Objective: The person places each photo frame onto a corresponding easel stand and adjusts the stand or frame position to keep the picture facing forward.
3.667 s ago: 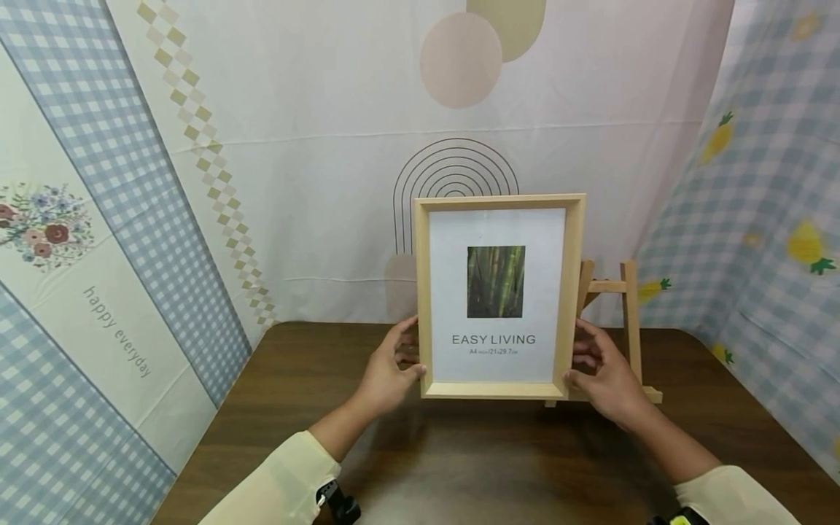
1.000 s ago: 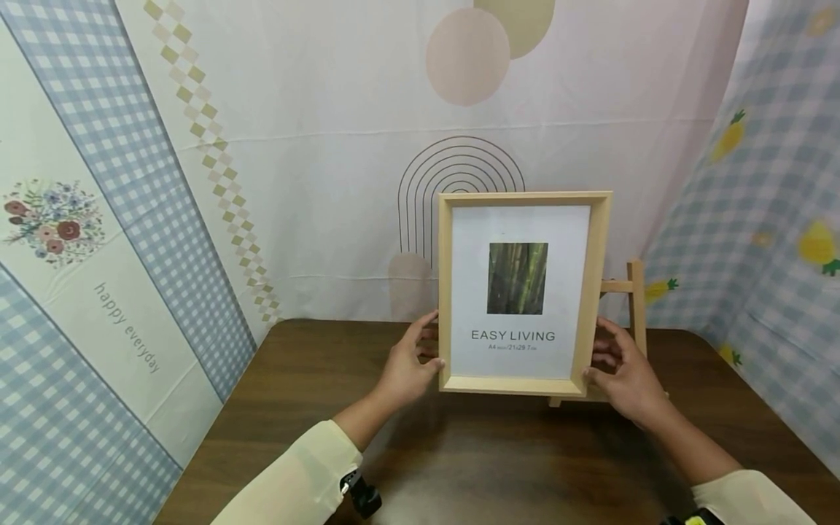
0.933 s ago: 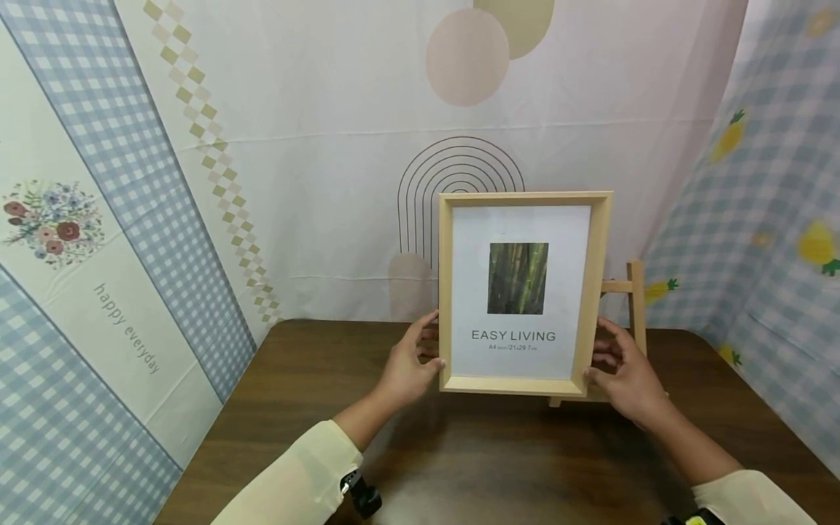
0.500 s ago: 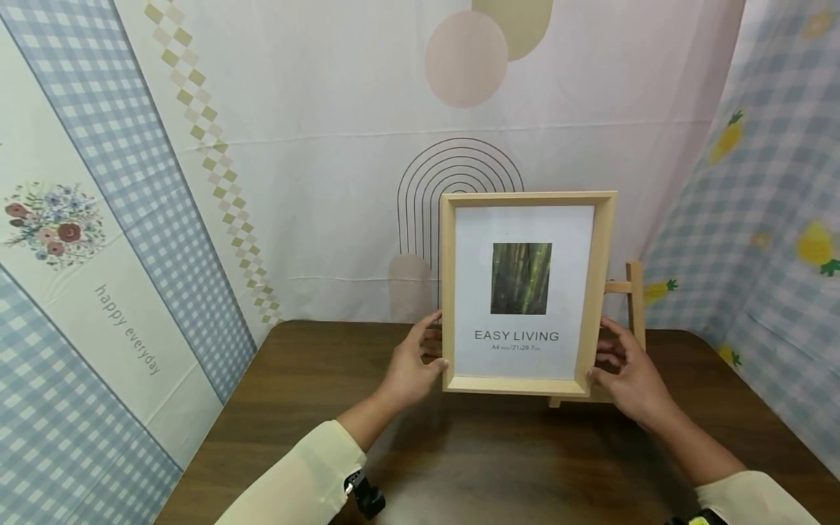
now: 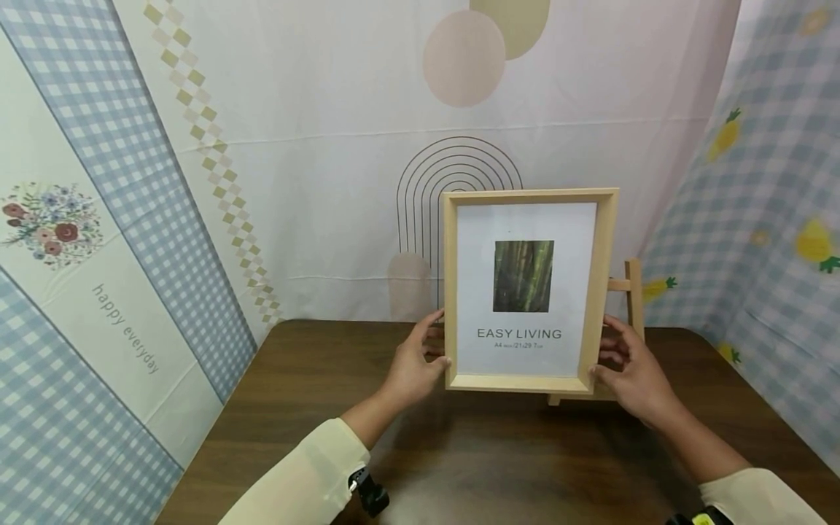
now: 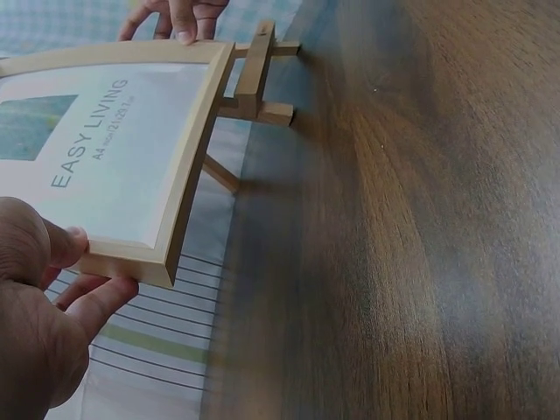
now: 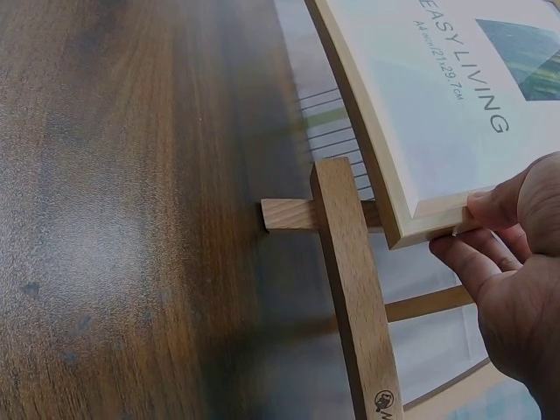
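Observation:
A light-wood picture frame (image 5: pixel 533 383) stands upright between my hands, with a white sheet reading "EASY LIVING" and a bamboo picture inside. My left hand (image 5: pixel 413 368) grips its lower left side, thumb in front and fingers behind. On the lower right side, my right hand (image 5: pixel 635 375) pinches it the same way. Behind the frame is a wooden easel (image 5: pixel 634 302), mostly hidden in the head view. In the right wrist view the frame's lower corner is above and apart from the easel's ledge (image 7: pixel 354 289). The left wrist view shows both hands on the frame.
The easel stands on a dark brown wooden table (image 5: pixel 315 437). A printed white cloth (image 5: pixel 328 219) hangs behind the table. Blue checked cloth (image 5: pixel 774 292) with pineapples hangs at the right, and another checked cloth (image 5: pixel 164 306) at the left.
Over the last few seconds the frame has moved right in both hands, covering more of the easel. During the last second it has shifted only slightly right and up. Both grips look unchanged.

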The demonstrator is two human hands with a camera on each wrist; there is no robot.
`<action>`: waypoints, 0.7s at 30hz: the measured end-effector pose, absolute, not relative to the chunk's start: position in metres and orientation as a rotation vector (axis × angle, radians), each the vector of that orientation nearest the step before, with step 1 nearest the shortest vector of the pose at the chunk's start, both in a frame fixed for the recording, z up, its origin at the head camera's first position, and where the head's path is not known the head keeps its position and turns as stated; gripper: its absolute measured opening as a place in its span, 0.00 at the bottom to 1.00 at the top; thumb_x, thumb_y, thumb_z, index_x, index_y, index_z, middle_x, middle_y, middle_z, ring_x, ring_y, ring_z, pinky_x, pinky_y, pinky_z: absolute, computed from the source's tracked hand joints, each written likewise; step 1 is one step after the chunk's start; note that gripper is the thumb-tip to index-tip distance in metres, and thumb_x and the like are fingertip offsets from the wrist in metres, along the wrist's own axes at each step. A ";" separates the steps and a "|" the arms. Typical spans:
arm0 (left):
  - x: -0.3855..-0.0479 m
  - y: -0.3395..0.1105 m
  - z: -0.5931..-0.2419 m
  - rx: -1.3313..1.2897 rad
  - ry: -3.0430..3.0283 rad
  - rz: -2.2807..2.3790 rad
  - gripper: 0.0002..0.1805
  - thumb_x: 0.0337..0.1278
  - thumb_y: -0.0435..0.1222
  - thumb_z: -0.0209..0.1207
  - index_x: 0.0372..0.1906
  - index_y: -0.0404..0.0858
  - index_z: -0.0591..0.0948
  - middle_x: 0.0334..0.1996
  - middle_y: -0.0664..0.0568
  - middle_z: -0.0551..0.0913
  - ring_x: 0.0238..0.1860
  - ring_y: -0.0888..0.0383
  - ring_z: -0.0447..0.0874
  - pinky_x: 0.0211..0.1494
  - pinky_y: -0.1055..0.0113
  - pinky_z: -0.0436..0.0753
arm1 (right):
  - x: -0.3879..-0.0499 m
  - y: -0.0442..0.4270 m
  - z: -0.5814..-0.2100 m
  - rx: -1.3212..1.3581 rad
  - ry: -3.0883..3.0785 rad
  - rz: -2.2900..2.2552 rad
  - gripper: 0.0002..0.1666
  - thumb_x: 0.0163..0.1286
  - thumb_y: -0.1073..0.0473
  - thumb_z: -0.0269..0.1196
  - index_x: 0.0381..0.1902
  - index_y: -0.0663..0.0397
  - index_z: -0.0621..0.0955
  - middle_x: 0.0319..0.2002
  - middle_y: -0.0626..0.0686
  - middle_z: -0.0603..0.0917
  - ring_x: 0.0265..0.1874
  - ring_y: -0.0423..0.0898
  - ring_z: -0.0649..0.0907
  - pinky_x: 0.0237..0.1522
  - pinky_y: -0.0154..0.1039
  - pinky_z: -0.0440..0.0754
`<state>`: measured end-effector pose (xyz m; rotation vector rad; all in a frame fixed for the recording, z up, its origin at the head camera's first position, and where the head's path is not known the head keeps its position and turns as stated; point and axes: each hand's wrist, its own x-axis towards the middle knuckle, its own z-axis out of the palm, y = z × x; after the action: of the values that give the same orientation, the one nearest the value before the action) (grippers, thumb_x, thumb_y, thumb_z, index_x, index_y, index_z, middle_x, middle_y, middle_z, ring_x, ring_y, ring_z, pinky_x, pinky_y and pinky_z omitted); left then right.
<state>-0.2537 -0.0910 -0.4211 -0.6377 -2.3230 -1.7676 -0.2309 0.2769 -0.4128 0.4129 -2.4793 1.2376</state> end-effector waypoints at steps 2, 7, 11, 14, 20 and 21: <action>-0.255 -0.090 -0.422 -0.648 -2.316 -1.758 0.47 0.59 0.16 0.63 0.79 0.50 0.62 0.57 0.42 0.79 0.49 0.47 0.85 0.46 0.63 0.87 | -0.232 0.278 -0.413 0.415 -2.483 1.239 0.54 0.64 0.79 0.67 0.80 0.60 0.53 0.54 0.70 0.78 0.45 0.31 0.77 0.38 0.27 0.82; -0.258 -0.088 -0.424 -0.663 -2.298 -1.743 0.47 0.59 0.16 0.63 0.79 0.49 0.62 0.57 0.40 0.79 0.48 0.44 0.85 0.46 0.62 0.87 | -0.233 0.279 -0.413 0.424 -2.492 1.250 0.53 0.65 0.79 0.65 0.81 0.60 0.53 0.55 0.69 0.77 0.45 0.28 0.76 0.38 0.30 0.84; -0.252 -0.087 -0.419 -0.672 -2.279 -1.756 0.46 0.58 0.15 0.62 0.79 0.45 0.62 0.57 0.37 0.78 0.48 0.41 0.85 0.47 0.55 0.87 | -0.231 0.280 -0.413 0.429 -2.488 1.251 0.52 0.65 0.79 0.65 0.81 0.61 0.52 0.55 0.70 0.77 0.45 0.27 0.76 0.38 0.30 0.84; -0.251 -0.086 -0.418 -0.673 -2.280 -1.754 0.46 0.58 0.15 0.63 0.79 0.44 0.62 0.57 0.37 0.78 0.48 0.41 0.85 0.47 0.55 0.87 | -0.229 0.280 -0.412 0.424 -2.485 1.248 0.52 0.66 0.78 0.65 0.81 0.60 0.52 0.55 0.69 0.77 0.45 0.27 0.77 0.38 0.29 0.84; -0.254 -0.086 -0.423 -0.667 -2.313 -1.752 0.47 0.59 0.17 0.63 0.79 0.50 0.62 0.58 0.42 0.79 0.48 0.47 0.85 0.44 0.64 0.87 | -0.226 0.281 -0.412 0.406 -2.481 1.230 0.53 0.65 0.78 0.66 0.81 0.61 0.53 0.54 0.69 0.77 0.45 0.27 0.77 0.38 0.27 0.82; -0.254 -0.086 -0.423 -0.669 -2.315 -1.752 0.47 0.60 0.17 0.63 0.79 0.50 0.62 0.58 0.42 0.79 0.49 0.47 0.85 0.44 0.64 0.87 | -0.225 0.281 -0.412 0.405 -2.480 1.229 0.53 0.65 0.78 0.66 0.80 0.61 0.52 0.54 0.69 0.77 0.45 0.27 0.77 0.38 0.26 0.82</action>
<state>-0.2545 -0.0856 -0.4230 -0.6692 -2.3145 -1.7521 -0.2254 0.2812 -0.4117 0.4046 -2.4804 1.2288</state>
